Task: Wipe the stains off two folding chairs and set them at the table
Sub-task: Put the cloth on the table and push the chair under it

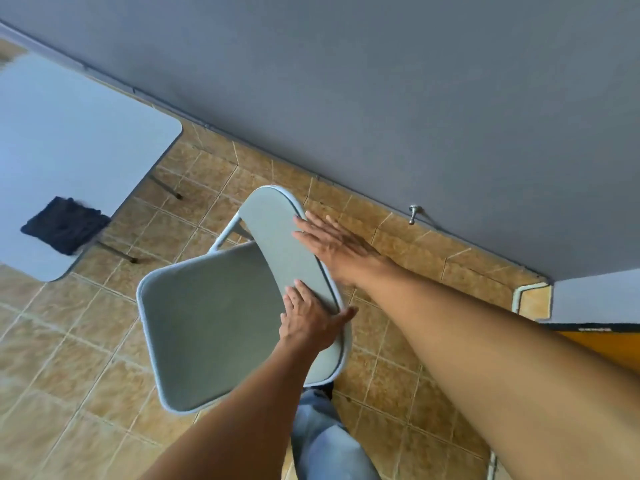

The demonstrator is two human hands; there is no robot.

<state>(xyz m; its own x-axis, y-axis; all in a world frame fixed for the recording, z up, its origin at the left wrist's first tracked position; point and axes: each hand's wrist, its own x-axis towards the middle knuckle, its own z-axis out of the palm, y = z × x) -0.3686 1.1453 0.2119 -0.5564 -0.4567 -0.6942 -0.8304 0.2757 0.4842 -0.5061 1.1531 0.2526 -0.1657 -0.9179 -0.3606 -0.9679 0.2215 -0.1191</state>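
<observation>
A grey folding chair point(207, 327) with a white metal frame stands unfolded on the tiled floor, its seat facing me. My left hand point(311, 317) grips the top edge of its backrest point(287, 244), thumb over the rim. My right hand point(332, 244) hovers flat beside the backrest's far end, fingers spread, holding nothing. A dark blue cloth point(65, 225) lies crumpled on the near corner of the white table point(69, 133) at the left. Only one chair is in view.
A grey wall point(381, 81) runs diagonally just behind the chair, with a metal door stop point(412, 213) near its base. My jeans-clad leg point(325, 438) is below the chair. Tan tiled floor point(69, 358) lies between chair and table.
</observation>
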